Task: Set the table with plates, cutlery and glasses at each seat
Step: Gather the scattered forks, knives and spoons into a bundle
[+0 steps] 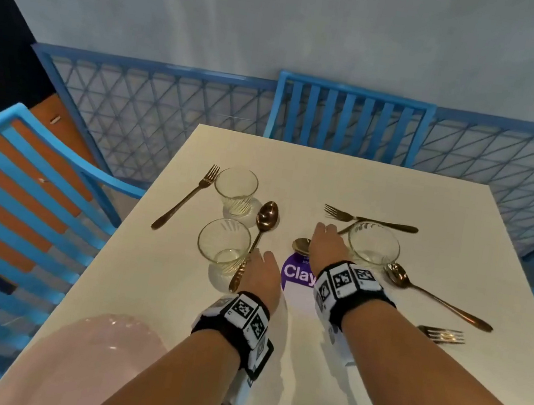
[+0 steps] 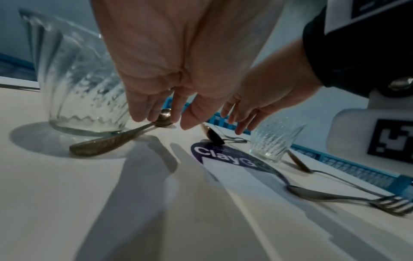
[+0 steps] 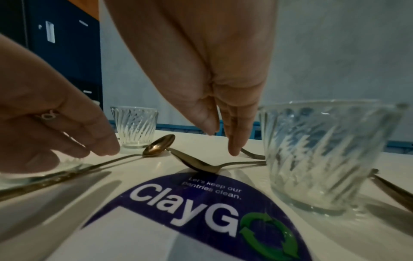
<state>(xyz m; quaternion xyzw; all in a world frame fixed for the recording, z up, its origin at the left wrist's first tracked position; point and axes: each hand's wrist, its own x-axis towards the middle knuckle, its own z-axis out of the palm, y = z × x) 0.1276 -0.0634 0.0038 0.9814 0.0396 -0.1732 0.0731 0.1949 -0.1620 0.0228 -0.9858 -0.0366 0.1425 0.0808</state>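
Table barely begun: everything sits bunched mid-table.
Glasses (image 1: 234, 190), spoons (image 1: 267, 217) and forks (image 1: 186, 196) are clustered, pink plate (image 1: 88, 366) at the near edge; left hand (image 1: 261, 276) and right hand (image 1: 326, 246) hover loose-fingered, holding nothing.

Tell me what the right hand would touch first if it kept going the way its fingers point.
Probably the spoon lying just below the right hand, its handle running under the fingertips; a fork lies just beyond, though depth is unclear.
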